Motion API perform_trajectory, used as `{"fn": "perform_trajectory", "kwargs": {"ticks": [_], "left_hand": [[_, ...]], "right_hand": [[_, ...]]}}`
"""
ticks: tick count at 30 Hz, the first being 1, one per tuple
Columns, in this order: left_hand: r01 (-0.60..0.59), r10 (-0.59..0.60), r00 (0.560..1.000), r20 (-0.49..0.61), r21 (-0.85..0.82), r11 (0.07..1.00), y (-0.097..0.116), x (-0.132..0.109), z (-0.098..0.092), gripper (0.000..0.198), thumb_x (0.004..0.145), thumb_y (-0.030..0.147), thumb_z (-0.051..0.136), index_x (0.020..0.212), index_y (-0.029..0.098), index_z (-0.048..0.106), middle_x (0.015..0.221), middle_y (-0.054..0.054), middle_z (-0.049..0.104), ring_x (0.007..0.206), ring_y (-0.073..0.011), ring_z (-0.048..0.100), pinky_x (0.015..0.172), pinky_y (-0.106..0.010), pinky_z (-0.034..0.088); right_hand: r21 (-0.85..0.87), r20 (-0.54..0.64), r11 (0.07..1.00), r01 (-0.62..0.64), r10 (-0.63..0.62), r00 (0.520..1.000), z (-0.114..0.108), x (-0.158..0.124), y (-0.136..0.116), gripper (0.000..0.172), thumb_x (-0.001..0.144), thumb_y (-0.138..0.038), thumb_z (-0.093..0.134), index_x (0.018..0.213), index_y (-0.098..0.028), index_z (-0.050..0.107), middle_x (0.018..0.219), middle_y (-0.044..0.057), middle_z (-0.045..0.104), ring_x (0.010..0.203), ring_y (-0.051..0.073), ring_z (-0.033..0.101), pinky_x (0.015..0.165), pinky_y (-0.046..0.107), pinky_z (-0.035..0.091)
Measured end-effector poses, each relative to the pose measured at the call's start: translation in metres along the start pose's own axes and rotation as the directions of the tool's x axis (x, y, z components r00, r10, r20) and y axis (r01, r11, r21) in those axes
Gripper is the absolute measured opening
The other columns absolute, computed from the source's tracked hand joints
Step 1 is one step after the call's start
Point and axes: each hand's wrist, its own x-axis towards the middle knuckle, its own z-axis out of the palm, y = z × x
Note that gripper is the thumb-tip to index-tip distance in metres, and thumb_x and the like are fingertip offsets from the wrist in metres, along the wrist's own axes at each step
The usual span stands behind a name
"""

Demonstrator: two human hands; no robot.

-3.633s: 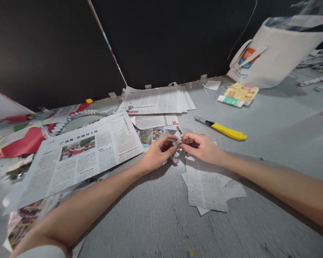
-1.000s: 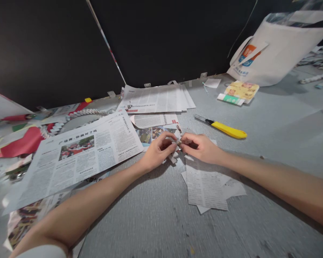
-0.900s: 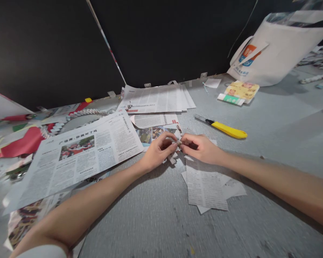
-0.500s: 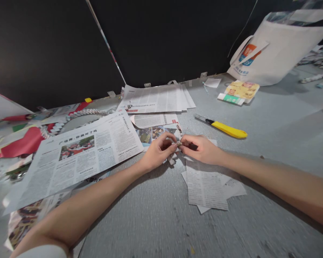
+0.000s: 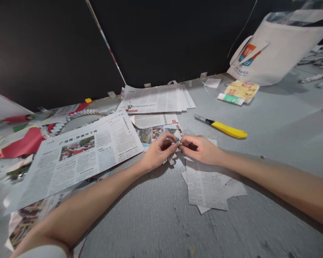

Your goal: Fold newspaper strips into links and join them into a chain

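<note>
Fingertips of my left hand [image 5: 161,150] and my right hand [image 5: 199,147] meet near the middle of the view. Both pinch a small folded strip of newspaper [image 5: 172,161], whose lower end hangs below the left fingers; the fingers cover much of it. Cut newspaper pieces [image 5: 206,186] lie in a loose stack under and in front of my right hand. Just beyond my left hand is a newspaper sheet with colour photos [image 5: 148,135]. A yellow utility knife [image 5: 227,129], its blade pointing left, rests beyond my right hand.
A large newspaper page [image 5: 83,154] spreads to the left. Behind are stacked newspaper sheets [image 5: 153,98], a woven paper chain [image 5: 88,113] and red paper [image 5: 23,144]. A white bag [image 5: 282,50] and a yellow card packet [image 5: 242,89] stand back right, before a dark panel [image 5: 177,39].
</note>
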Motion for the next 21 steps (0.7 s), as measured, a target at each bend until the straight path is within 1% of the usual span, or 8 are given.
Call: {"fn": "perform_trajectory", "kwargs": {"ticks": [10, 16, 21], "left_hand": [[-0.014, 0.014, 1.000, 0.004, -0.008, 1.000, -0.0017, 0.0002, 0.0002, 0.023, 0.103, 0.042, 0.068, 0.108, 0.022, 0.056, 0.074, 0.003, 0.063, 0.060, -0.0091, 0.053, 0.057, -0.026, 0.039], [-0.042, 0.042, 0.999, 0.001, -0.021, 0.999, -0.0039, 0.0013, -0.0004, 0.026, 0.102, 0.044, 0.069, 0.105, 0.022, 0.055, 0.075, 0.003, 0.064, 0.064, -0.0100, 0.058, 0.060, -0.026, 0.043], [-0.015, 0.014, 1.000, -0.008, -0.043, 0.999, -0.0033, 0.0013, -0.0011, 0.030, 0.100, 0.047, 0.071, 0.100, 0.022, 0.053, 0.074, 0.003, 0.062, 0.064, -0.0102, 0.058, 0.060, -0.026, 0.043]], "right_hand": [[-0.002, -0.005, 1.000, 0.000, 0.000, 1.000, 0.0007, -0.0002, 0.0014, 0.021, 0.102, -0.035, 0.061, 0.086, -0.022, 0.056, 0.066, -0.005, 0.050, 0.061, 0.012, 0.044, 0.061, 0.029, 0.034], [-0.006, -0.016, 1.000, -0.016, 0.016, 1.000, 0.0006, 0.0001, 0.0008, 0.020, 0.102, -0.034, 0.061, 0.086, -0.021, 0.060, 0.068, -0.004, 0.054, 0.063, 0.012, 0.046, 0.061, 0.029, 0.035], [0.023, 0.000, 0.999, -0.040, 0.040, 0.999, -0.0003, 0.0005, 0.0000, 0.023, 0.102, -0.036, 0.061, 0.086, -0.020, 0.064, 0.069, -0.003, 0.054, 0.063, 0.012, 0.044, 0.060, 0.028, 0.035]]}}
